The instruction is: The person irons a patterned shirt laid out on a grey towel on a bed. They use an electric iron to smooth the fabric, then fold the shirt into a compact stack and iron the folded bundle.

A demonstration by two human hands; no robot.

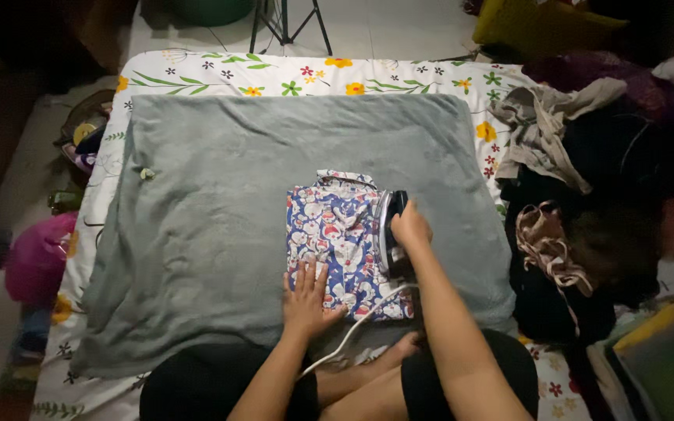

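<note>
Head view, looking down on a person seated cross-legged at the near edge of a grey-green plush blanket [220, 203] spread over a white bedsheet printed with flowers and leaves [306, 74]. The folded cotton shirt, white with a blue-and-red cartoon print [335, 234], lies collar away from the person, a little right of the blanket's middle. The left hand [306, 300] rests flat, fingers spread wide, on the near left corner of the shirt, pinning it. The right hand [410, 228] is closed around the handle of the dark-bodied electric iron with a pale soleplate [391, 226], which stands at the shirt's right edge; it appears tipped on its side, though the dim light leaves this uncertain. A white power cord [352, 331] runs from the iron toward the person's lap. A heap of dark and beige unfolded clothes [579, 179] lies to the right, off the blanket.

Judged step: pressing the folded shirt, with the iron at its right margin. A further pass would call for the soleplate laid flat, and the left fingers kept out of its path.
</note>
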